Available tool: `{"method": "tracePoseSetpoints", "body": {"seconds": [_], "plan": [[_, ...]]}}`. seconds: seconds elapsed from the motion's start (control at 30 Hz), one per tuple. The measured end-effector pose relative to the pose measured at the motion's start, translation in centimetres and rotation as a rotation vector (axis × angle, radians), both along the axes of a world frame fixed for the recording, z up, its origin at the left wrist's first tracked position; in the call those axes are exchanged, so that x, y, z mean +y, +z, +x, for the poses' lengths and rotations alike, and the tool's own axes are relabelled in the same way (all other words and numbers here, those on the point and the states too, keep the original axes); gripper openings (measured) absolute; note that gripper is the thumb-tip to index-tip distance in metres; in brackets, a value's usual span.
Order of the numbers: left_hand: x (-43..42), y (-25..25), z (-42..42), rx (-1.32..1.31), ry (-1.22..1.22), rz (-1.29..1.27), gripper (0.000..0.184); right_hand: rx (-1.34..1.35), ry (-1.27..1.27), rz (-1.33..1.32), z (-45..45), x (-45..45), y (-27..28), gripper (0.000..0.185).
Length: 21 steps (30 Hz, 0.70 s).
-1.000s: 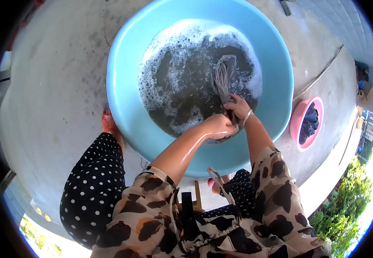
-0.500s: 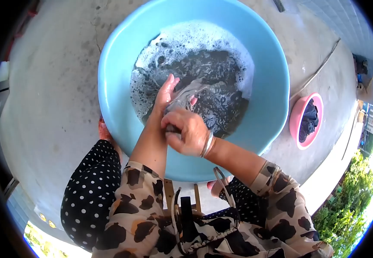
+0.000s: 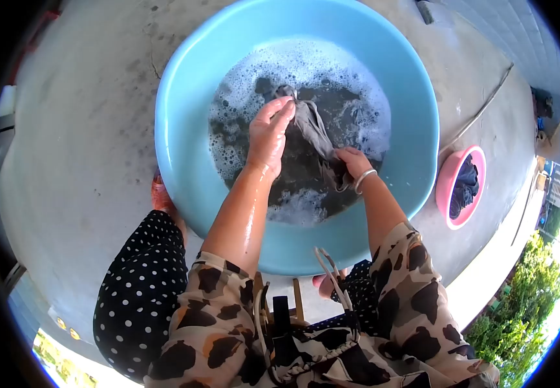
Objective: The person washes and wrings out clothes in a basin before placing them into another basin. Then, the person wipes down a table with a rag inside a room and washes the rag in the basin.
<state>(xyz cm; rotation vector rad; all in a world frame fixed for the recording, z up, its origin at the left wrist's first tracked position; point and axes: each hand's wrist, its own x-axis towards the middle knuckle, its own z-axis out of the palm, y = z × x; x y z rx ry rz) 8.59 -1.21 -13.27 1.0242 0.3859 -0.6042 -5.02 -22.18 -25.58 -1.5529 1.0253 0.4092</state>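
Observation:
A wet grey cloth (image 3: 312, 129) stretches between my two hands over the dark, foamy water (image 3: 302, 165) of a large light blue tub (image 3: 409, 123). My left hand (image 3: 269, 132) grips the cloth's upper end, with a small bunch of it showing past the fingertips. On the right, my right hand (image 3: 355, 163), with a silver bangle at the wrist, is closed on the lower end. White suds (image 3: 299, 58) ring the water's edge.
A pink basin (image 3: 444, 187) holding dark clothes (image 3: 466, 184) stands on the concrete floor (image 3: 86, 129) to the right. Near it lies a long stick (image 3: 480, 113). My legs in dotted trousers (image 3: 141, 291) are at the tub's near side.
Both hands were together at the near left of the tub half a second ago. Now they are apart, the left farther up and the right moved rightward, with the cloth drawn out between them.

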Motion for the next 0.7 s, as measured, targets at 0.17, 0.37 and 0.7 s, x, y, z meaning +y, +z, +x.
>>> {"method": "tracePoseSetpoints", "body": {"seconds": [0.17,0.37,0.7], "plan": [[2.0,-4.3,-2.0,0.200,0.003,0.304,0.037,-0.034,0.004,-0.309,-0.9,0.1,1.3,0.059],[1.4,-5.2,-2.9,0.327,0.012,0.244,0.032,0.004,0.775,-0.388,3.1,10.7,2.7,0.064],[1.1,-5.8,-4.4,0.491,-0.013,-0.096,0.057,-0.230,0.079,-0.096,3.3,11.8,9.1,0.036]]}}
